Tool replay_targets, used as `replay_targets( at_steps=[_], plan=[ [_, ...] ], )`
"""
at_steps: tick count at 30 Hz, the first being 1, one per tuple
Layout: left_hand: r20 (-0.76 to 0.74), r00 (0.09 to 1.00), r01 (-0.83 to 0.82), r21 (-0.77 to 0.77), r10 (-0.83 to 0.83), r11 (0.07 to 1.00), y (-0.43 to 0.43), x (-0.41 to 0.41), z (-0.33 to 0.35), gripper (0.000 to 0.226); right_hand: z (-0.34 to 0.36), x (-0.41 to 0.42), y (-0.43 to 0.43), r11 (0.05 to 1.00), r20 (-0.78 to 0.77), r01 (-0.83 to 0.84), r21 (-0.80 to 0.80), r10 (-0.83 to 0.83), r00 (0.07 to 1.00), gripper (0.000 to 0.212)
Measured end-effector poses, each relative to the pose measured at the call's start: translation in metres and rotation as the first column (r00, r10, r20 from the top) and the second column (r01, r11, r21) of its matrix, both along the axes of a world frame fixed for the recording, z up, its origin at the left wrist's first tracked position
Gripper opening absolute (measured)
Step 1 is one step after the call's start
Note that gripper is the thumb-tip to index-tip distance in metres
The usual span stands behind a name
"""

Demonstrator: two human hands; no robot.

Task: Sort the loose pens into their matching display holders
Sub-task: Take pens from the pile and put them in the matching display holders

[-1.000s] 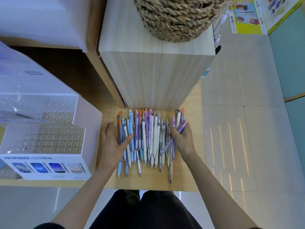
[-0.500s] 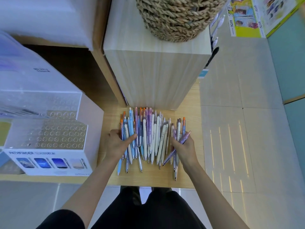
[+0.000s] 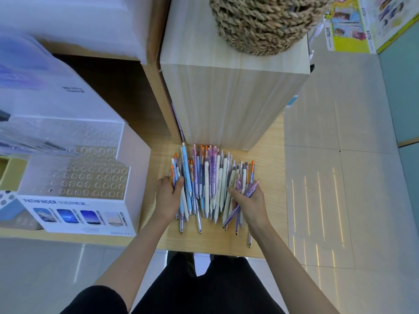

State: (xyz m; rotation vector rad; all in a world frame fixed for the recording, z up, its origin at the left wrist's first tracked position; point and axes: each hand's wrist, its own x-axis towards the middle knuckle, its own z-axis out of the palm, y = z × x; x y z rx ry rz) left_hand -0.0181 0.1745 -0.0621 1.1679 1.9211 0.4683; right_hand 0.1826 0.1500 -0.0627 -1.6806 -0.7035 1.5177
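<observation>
A heap of loose pens [image 3: 210, 182], blue, purple, white and orange-tipped, lies on the low wooden shelf [image 3: 269, 155] in front of me. My left hand [image 3: 169, 198] grips the pens at the heap's left edge, thumb over them. My right hand [image 3: 250, 203] closes on several purple pens [image 3: 246, 196] at the right side. To the left stands a white PATHFINDER display holder [image 3: 74, 214] with a clear perforated top holding rows of round holes.
A tall light-wood box [image 3: 229, 105] rises right behind the pens, with a woven rope basket [image 3: 260, 23] on top. More clear display boxes [image 3: 56, 137] stack at the left. Tiled floor [image 3: 340, 177] lies to the right, and my dark trousers [image 3: 199, 286] below.
Both hands have slid toward me along the heap and curled tighter on the pens, squeezing the heap from both sides. The camera has tilted slightly.
</observation>
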Motion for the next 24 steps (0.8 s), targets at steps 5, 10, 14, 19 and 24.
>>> replay_targets(
  at_steps=[5,10,14,19,24],
  plan=[
    [0.115,0.993,-0.039,0.080,0.029,0.996,0.011,-0.003,0.005,0.035,0.001,-0.003,0.002,1.000,0.043,0.011,-0.016,-0.010,0.999,0.013],
    [0.145,0.988,-0.076,0.131,0.056,0.989,0.018,-0.008,0.005,0.042,0.007,-0.008,0.003,1.000,0.030,0.028,-0.011,-0.027,0.999,0.008],
    [0.291,0.955,-0.104,0.165,0.052,0.981,0.020,-0.007,0.012,0.024,0.011,-0.013,0.006,1.000,0.018,0.015,0.005,-0.015,1.000,0.008],
    [0.328,0.944,-0.039,0.154,-0.014,0.987,0.012,-0.002,0.028,0.020,0.025,-0.019,0.012,0.997,-0.016,-0.046,0.061,0.047,0.999,0.027],
    [0.444,0.896,-0.086,0.127,0.021,0.988,0.000,0.009,0.050,0.021,0.044,-0.024,0.016,0.987,-0.028,-0.132,0.093,0.135,0.990,0.035]
  ],
)
